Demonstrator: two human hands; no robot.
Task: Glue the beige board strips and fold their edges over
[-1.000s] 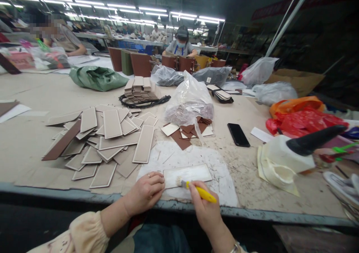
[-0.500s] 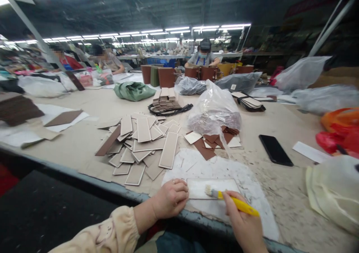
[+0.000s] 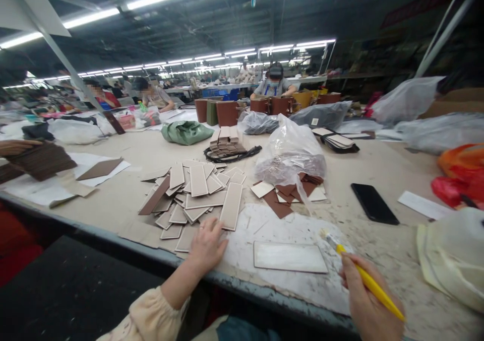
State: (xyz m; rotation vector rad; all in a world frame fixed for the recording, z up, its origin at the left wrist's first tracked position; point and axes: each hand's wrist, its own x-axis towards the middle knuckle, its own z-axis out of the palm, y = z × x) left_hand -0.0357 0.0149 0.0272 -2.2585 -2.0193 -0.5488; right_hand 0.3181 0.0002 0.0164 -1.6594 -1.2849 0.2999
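My right hand (image 3: 372, 293) holds a yellow-handled brush (image 3: 372, 283) between thumb and fingers. Its pale bristles are just above the white sheet (image 3: 238, 245), on the right side. A rectangular panel (image 3: 290, 256) with a whitish, wet-looking face and a thin dark edge lies flat on that sheet, touched by neither hand. At the near edge of a loose pile of beige rectangular pieces (image 3: 198, 180), my left hand (image 3: 207, 245) rests with fingers stretched forward and somewhat apart. Its fingertips touch the pile; no piece is lifted.
A clear plastic bag (image 3: 289, 149) stands behind brown and white scraps (image 3: 278, 205). A black phone (image 3: 374, 203) lies at right. Another person's hand (image 3: 18, 147) rests on a brown stack (image 3: 41, 162) at far left. The table edge (image 3: 124, 253) runs close in front of me.
My left hand has left the panel's left end and moved left to the pile. My right hand has lifted the brush off the panel and moved right.
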